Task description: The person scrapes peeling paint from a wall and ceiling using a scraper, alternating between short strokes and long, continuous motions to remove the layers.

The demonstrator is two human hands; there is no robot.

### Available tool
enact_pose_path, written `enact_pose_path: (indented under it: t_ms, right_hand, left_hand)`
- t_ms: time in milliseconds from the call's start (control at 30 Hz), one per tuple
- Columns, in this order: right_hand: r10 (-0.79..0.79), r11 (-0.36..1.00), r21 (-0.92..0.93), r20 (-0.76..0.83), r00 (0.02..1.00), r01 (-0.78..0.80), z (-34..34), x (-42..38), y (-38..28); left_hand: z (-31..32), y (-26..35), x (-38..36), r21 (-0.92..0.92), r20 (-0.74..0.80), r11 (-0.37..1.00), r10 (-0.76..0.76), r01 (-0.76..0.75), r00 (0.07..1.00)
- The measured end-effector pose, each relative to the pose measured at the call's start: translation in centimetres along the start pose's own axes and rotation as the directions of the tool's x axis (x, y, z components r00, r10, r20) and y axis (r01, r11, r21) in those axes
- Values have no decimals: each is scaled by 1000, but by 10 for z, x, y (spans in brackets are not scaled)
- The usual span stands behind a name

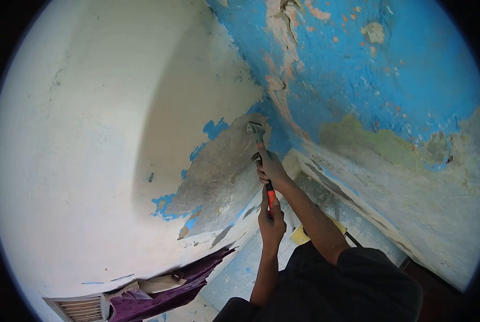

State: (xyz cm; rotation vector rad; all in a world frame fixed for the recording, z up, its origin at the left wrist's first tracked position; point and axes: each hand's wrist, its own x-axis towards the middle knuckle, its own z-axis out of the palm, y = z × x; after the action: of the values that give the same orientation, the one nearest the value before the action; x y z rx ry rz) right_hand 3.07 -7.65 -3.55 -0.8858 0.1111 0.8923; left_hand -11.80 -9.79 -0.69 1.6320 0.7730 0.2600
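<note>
Both of my hands are wrapped round a long-handled scraper with a grey head and a black and red handle. My right hand is closed around the upper part of the handle, just below the head. Lower down, my left hand grips the handle near its red end. The scraper's head overlaps the upper edge of a bare grey patch on the pale left wall, close to the room corner. Ragged bits of blue paint border that patch.
To the right stands a blue wall, cracked and peeling, with bare grey plaster lower down. Purple cloth hangs beside a slatted vent at lower left. Something yellow lies below my arms, over the tiled floor.
</note>
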Motion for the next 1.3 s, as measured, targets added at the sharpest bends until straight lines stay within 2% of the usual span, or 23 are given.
enact_pose_path:
  t_ms: [167,300,400,433,500,600,700,733,767,900,1000,1033,1067,1133,1300]
  right_hand:
    - [32,999,-14,-65,997,-33,-4,9,-10]
    - [54,999,-3,-5,998,-54,8,-3,-6]
    - [2,1000,18,-94,996,0,3,16,-19]
    - [-1,1000,20,-79,997,3,2,18,-19]
    - [4,1000,15,-52,999,-4,1,14,-16]
    - [55,998,-26,-63,997,-56,11,4,-15]
    - [69,998,15,-120,990,-68,1,19,-17]
    - [50,999,0,-101,994,-50,-3,21,-17]
    - [33,999,-13,-82,996,-34,-6,23,-17]
    - [53,998,-9,-70,996,-54,8,11,-16]
    - [45,999,-27,-88,995,-47,6,13,-13]
    - [65,998,23,-100,993,-63,-3,23,-19]
    - [31,1000,-3,-83,996,-32,-8,27,-17]
    - [-29,998,-54,-49,998,26,-12,25,-15]
    - [48,997,-58,4,999,-47,-11,11,-3]
  left_hand:
    - [5,-11,15,-25,23,999,22,-21,999]
    - [-5,10,-1,-38,1,994,-105,105,994]
    - [-4,15,22,47,42,995,-92,90,995]
    - [-3,14,24,56,25,995,-88,87,996]
    - [-2,7,18,66,-13,994,-92,93,996]
    - [-6,6,10,0,-17,1000,-8,8,1000]
    - [-2,8,24,67,11,997,-38,37,999]
    - [2,9,27,84,28,995,-57,54,998]
    - [6,4,27,150,-6,988,27,-26,1000]
    - [-7,-6,17,90,-34,996,-2,5,999]
    - [-7,-4,18,101,-23,993,57,-55,998]
    - [-2,-5,27,107,10,994,38,-38,999]
    - [5,-5,30,193,3,981,37,-37,999]
    - [8,-20,31,187,-28,982,39,-33,999]
    - [7,-27,13,97,-51,995,20,-15,998]
